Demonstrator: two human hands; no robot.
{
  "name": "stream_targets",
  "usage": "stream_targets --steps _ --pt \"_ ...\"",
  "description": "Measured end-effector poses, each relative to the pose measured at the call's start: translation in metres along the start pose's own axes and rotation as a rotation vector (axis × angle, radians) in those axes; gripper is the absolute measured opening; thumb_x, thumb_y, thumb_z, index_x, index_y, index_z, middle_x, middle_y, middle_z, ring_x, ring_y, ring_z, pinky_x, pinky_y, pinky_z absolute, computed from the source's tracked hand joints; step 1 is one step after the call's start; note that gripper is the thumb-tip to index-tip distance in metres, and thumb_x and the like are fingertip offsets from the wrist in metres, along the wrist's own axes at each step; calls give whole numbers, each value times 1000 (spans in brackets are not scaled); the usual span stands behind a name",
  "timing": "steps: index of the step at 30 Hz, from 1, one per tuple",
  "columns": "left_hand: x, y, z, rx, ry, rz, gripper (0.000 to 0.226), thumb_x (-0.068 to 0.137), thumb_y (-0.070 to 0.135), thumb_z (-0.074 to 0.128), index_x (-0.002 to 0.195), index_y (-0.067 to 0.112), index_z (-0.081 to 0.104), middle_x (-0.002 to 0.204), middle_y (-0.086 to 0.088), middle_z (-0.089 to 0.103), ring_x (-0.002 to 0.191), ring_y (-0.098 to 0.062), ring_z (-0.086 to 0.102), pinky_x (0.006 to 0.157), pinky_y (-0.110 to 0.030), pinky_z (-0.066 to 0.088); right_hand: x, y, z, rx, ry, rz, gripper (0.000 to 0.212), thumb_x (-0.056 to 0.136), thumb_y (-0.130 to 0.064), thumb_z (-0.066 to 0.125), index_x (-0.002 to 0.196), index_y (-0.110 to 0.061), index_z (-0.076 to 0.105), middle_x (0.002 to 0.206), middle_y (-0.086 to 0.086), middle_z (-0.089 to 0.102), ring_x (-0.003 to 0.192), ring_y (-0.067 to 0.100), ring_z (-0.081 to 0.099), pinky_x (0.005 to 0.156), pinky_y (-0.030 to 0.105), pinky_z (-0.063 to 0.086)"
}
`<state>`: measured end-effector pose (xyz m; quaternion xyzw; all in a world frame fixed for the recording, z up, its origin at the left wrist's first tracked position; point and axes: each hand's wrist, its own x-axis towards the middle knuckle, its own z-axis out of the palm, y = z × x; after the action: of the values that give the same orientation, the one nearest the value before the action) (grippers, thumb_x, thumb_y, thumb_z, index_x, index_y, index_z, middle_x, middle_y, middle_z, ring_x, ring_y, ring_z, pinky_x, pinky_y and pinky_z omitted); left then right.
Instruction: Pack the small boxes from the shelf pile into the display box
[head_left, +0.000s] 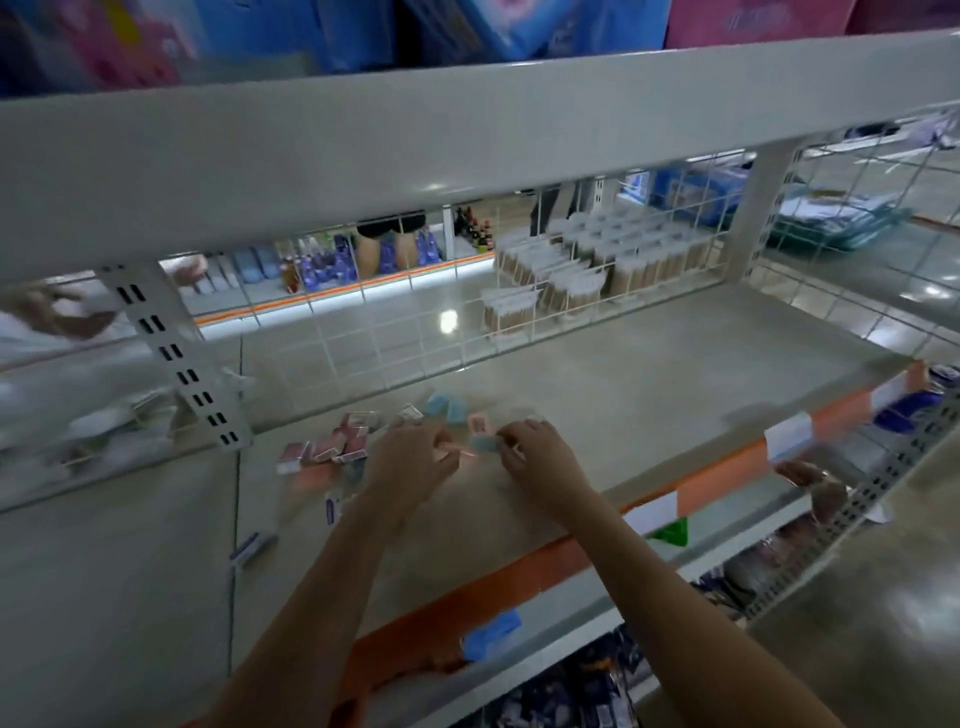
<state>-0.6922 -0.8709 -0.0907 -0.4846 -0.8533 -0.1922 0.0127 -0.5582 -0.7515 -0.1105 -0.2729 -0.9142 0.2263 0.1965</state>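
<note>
Small boxes (332, 447): flat rectangular cartons, scattered.

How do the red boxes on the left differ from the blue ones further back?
The red boxes are dark red and many, bunched close together; the blue boxes are pale blue and only two or three. The red ones lie left of both hands, the blue ones behind them. Both kinds are small and rest on the shelf.
</note>
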Motion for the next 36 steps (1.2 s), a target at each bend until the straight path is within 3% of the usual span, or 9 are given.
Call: stream_targets --steps 6,9,14,17,19,26,28,32,36 --pt "-30 -13 -25 -445 43 -199 18 91 27 57 79 15 62 68 0 61 63 -14 60 57 -25 45 -8 -24 -13 448 -90 150 20 95 -17 50 102 -5 65 85 3 62 76 13 54 63 21 38" --pt "-52 -27 -35 -611 116 -306 21 93 19 56 76 10 65 56 12 56 48 7 54 47 -7 37 -13 -46 -11 747 -197 247 17 96 -13 47 97 -10 64 75 2 58 65 10 50 60 20 39" --pt "-105 -61 -60 -677 284 -510 28 92 26 57 64 28 61 42 20 54 41 9 46 42 -7 31 -19 -100 8 902 -349 236 22 95 -7 46 84 -16 62 69 4 53 60 12 47 59 22 38" --pt "-142 -81 -83 -676 337 -596 27 92 26 56 65 26 61 40 18 53 40 8 46 42 -9 31 -28 -142 21 941 -438 202 17 95 -6 46 93 -3 63 68 6 51 59 13 45 57 22 37" --pt "-172 -96 -102 -666 377 -632 30 92 23 56 63 25 60 37 18 50 37 5 43 41 -11 29 -39 -174 31 965 -511 153 17 96 -6 45 92 -8 62 70 4 51 61 11 46 59 21 38" --pt "-296 -152 -167 -603 484 -712 19 93 11 54 79 4 65 51 14 51 41 9 45 44 -10 31 -88 -305 75 938 -680 -24 16 97 -3 41 103 -1 56 69 5 49 59 12 43 56 21 36" --pt "-335 -170 -187 -551 489 -751 24 93 13 55 70 13 61 42 15 48 40 9 44 43 -10 30 -106 -343 94 953 -716 -73 15 96 -4 43 101 -2 57 69 4 51 59 13 44 57 22 37" --pt "-415 -207 -226 -481 539 -828 26 92 15 56 67 19 63 53 13 54 49 5 46 50 -11 33 -145 -419 138 985 -788 -116 18 95 -1 43 88 -7 59 67 5 51 57 14 44 54 20 38" --pt "-488 -246 -261 -436 550 -901 22 93 20 53 87 8 71 81 -10 69 73 -12 59 70 -30 43 -182 -493 176 981 -845 -131 24 95 -1 43 78 -11 57 65 7 50 55 14 42 53 23 35"
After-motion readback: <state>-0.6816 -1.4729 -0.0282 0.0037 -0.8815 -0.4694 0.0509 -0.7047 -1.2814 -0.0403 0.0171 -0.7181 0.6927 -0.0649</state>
